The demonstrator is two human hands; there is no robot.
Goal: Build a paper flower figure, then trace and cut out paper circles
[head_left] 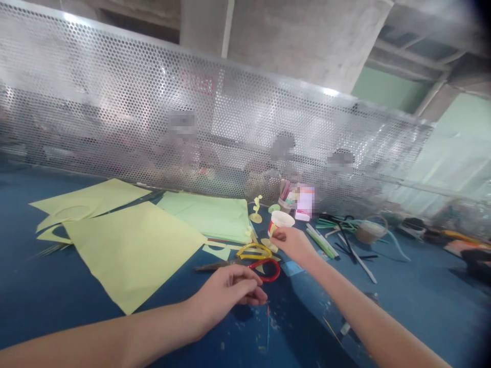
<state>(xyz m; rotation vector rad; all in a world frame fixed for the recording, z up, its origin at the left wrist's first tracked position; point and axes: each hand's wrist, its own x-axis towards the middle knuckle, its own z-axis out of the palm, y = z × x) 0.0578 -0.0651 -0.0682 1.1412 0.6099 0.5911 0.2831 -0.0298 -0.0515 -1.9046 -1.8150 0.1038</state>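
My right hand (291, 244) reaches forward and grips a small white paper cup (283, 220) with red and yellow on its side. The cup is upright, and my fingers cover its lower part. Nearer to me, my left hand (236, 290) is closed, with its fingers curled and the fingertips close together. A thin orange and blue strand (268, 327) shows just below those fingertips; whether they hold it I cannot tell. Beyond the left hand lie scissors (276, 270) with red and yellow handles, the blades partly behind the hand. A yellow paper disc (269, 245) lies below the cup.
Yellow paper sheets (134, 250) and a pale green stack (210, 212) lie left. Behind are a curled yellow paper piece (257, 207) and a lit phone (305, 202). Strips and pipe cleaners (349, 235) lie right. A perforated metal screen (238, 117) stands behind, people blurred beyond it.
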